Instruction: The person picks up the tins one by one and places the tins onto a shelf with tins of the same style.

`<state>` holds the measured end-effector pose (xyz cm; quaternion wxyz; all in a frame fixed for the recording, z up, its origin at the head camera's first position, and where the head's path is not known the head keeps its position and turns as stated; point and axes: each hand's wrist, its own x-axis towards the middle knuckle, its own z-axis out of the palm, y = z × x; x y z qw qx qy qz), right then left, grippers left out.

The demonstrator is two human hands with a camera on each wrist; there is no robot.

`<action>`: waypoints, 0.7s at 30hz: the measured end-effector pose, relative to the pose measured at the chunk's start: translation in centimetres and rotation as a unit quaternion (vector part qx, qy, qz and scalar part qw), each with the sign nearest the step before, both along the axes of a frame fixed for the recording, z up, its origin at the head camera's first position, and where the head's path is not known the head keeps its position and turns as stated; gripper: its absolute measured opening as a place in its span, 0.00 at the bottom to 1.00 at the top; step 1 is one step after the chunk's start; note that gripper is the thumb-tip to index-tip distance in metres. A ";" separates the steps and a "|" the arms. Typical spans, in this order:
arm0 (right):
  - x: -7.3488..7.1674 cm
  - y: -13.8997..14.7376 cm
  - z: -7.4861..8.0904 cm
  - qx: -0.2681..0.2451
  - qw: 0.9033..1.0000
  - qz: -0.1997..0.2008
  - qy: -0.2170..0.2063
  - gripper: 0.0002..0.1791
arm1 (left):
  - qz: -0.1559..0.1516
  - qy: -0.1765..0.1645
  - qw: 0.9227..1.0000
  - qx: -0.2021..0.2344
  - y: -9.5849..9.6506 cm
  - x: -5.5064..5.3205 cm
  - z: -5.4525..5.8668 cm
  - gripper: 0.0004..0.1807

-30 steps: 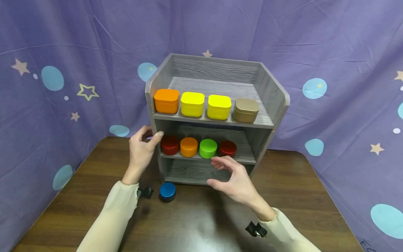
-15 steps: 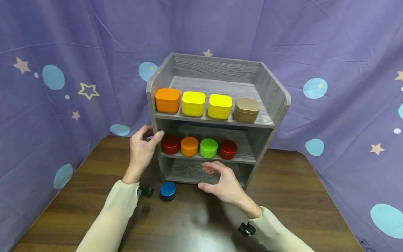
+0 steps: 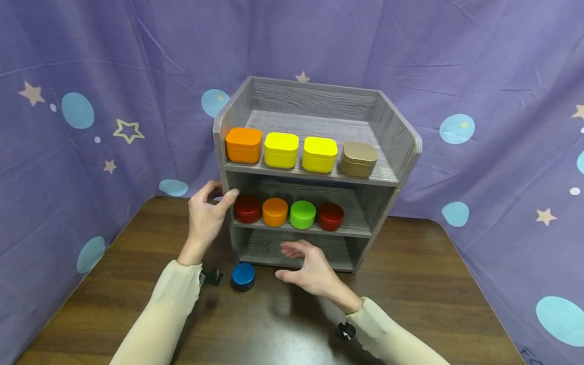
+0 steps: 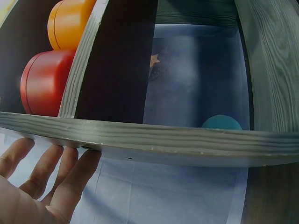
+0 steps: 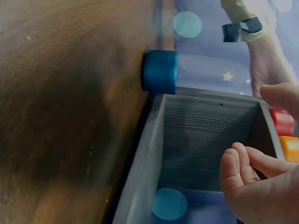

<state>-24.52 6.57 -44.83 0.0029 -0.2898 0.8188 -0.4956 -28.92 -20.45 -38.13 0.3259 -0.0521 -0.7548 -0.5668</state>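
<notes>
My left hand (image 3: 205,215) grips the left side panel of a grey wooden shelf (image 3: 315,177), thumb at the front edge. In the left wrist view, its fingers (image 4: 60,172) lie against the panel's outer face. My right hand (image 3: 310,268) hovers before the bottom compartment, thumb and fingers apart, holding nothing. To its left, a round blue tin (image 3: 243,276) sits on the table near the shelf's front left corner. On the middle shelf stand a red tin (image 3: 248,209), an orange tin (image 3: 275,212), a green tin (image 3: 303,215) and another red tin (image 3: 330,216).
Along the top shelf's front edge are a squarish orange tin (image 3: 244,145), two yellow tins (image 3: 281,150) and a gold tin (image 3: 358,159). The shelf stands on a brown wooden table (image 3: 420,284). Behind hangs a purple curtain (image 3: 159,101) with stars and dots.
My right hand has moved left and slightly down, from in front of the right red tin toward the blue tin. My left hand has stayed on the shelf's side.
</notes>
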 end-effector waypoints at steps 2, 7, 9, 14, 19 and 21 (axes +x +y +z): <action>-0.1 -0.3 -0.4 0.004 1.000 0.005 -0.006 0.33 | 0.000 0.000 1.000 0.001 0.0 0.0 0.0 0.15; -0.4 -1.0 -1.2 0.010 1.000 0.012 -0.021 0.34 | -0.001 -0.001 1.000 0.000 0.0 0.0 -0.1 0.15; -0.5 -1.2 -1.5 0.012 0.999 0.014 -0.026 0.34 | -0.001 -0.002 1.000 0.000 0.0 0.0 -0.1 0.15; -0.6 -1.7 -2.0 0.017 0.999 0.018 -0.039 0.34 | -0.003 -0.002 1.000 0.004 0.0 0.0 -0.1 0.15; -0.7 -2.1 -2.5 0.028 0.999 0.015 -0.042 0.35 | -0.004 0.000 1.000 0.002 0.1 0.1 0.0 0.14; -0.7 -2.2 -2.8 0.029 0.998 0.015 -0.044 0.35 | -0.002 0.003 1.000 0.003 0.1 0.1 0.0 0.14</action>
